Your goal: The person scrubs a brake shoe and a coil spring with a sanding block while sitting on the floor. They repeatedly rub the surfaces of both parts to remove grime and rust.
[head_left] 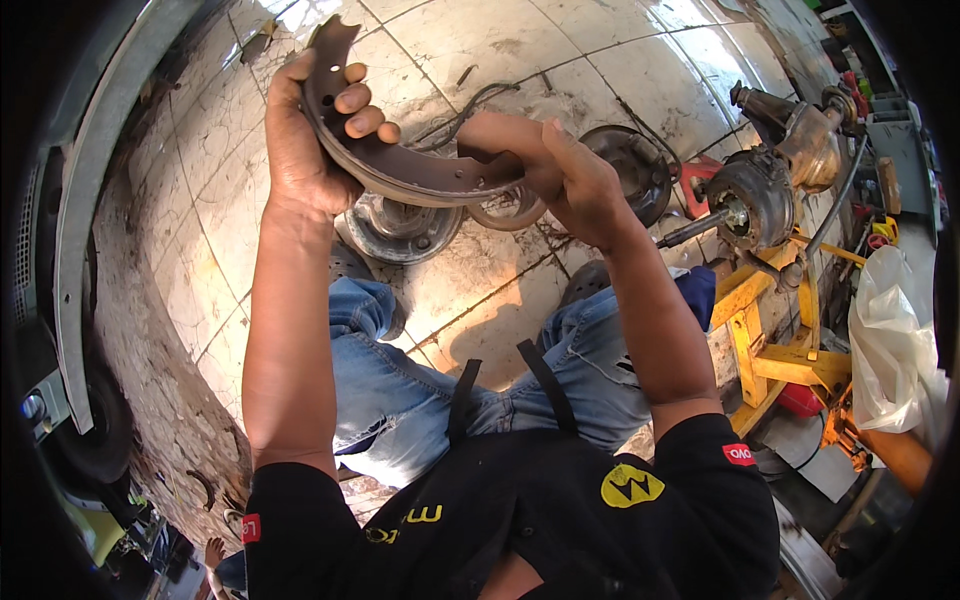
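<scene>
A curved brown brake shoe (410,172) is held up in the air in front of me, its web with small holes turned toward me. My left hand (300,150) is closed round its left part, with the fingertips curling over the inner side. At the other end, my right hand (570,180) grips the shoe, and its thumb points up. On the floor beneath lies a round metal drum or hub (405,245), partly covered by the shoe. Beside it rests a curved tan part (510,212), mostly hidden. A dark round plate (645,175) sits to the right.
An axle assembly (755,200) rests on a yellow stand (750,350) at the right. A crumpled plastic bag (895,340) hangs near it. Dark cable (475,105) lies across the tiled floor (500,40). A grey metal beam (85,200) borders the left.
</scene>
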A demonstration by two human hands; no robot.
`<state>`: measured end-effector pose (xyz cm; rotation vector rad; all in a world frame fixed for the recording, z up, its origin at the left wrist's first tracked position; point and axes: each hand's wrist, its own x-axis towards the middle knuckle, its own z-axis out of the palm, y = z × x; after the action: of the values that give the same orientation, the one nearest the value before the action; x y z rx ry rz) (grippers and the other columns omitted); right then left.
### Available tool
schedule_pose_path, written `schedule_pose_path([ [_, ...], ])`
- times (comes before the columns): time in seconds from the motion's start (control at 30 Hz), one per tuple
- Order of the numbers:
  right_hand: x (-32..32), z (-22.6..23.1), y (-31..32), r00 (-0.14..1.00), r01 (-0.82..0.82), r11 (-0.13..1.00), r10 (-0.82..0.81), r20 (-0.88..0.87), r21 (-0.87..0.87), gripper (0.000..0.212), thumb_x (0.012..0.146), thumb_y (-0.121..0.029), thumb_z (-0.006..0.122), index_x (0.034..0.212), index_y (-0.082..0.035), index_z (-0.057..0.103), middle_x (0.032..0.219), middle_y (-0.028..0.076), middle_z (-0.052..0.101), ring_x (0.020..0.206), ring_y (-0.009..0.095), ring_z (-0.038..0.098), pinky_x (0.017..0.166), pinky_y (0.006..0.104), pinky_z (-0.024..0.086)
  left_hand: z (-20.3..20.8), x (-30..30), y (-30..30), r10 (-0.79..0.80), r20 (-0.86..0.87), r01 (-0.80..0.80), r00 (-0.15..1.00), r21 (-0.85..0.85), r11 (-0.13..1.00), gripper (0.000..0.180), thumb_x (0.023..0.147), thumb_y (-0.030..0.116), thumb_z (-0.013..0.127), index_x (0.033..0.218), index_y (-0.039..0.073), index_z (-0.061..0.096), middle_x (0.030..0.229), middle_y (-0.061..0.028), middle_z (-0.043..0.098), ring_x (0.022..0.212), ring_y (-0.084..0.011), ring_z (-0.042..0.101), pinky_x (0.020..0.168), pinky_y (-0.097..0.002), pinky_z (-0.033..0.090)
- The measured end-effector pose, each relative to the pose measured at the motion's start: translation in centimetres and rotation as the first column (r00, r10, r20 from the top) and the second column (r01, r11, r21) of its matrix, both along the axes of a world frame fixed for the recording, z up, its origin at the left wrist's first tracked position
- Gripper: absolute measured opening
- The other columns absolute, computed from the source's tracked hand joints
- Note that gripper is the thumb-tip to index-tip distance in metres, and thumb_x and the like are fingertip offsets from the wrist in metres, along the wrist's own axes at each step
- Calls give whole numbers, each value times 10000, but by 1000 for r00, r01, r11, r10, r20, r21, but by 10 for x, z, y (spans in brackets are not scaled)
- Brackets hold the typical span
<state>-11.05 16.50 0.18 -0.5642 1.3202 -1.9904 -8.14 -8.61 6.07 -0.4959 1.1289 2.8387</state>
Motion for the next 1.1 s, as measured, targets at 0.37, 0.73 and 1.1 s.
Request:
schedule_pose_path([
  [0.37, -6, 8, 2, 797, 318, 921, -132, 590, -223, 558, 1054, -381, 291, 1391, 55, 378, 1372, 203, 499, 1271, 314, 501, 1100, 448, 393, 12, 1, 17, -2, -162, -12, 987, -86, 996, 475, 903, 508, 513, 971, 46, 597, 609, 36, 457, 502, -115, 470, 569, -362, 501],
  [0.73, 1, -14, -2, 725, 484, 858, -283, 628, -173, 462, 1055, -370, 291, 1277, -9, 475, 1212, 138, 555, 1126, 238, 581, 992, 382, 485, 3, 21, 61, 85, -298, -175, 951, -289, 941, 549, 899, 523, 502, 1020, -11, 536, 664, -24, 459, 559, -163, 489, 605, -368, 493],
  [1.1, 4, -16, -10, 912, 266, 959, -218, 347, -97, 547, 1041, -318, 134, 1141, 6, 564, 1088, 138, 576, 1022, 223, 540, 950, 339, 444, 0, 38, 57, 72, -306, -184, 949, -357, 916, 563, 875, 527, 538, 1082, 3, 535, 685, -26, 435, 581, -163, 472, 650, -399, 471],
])
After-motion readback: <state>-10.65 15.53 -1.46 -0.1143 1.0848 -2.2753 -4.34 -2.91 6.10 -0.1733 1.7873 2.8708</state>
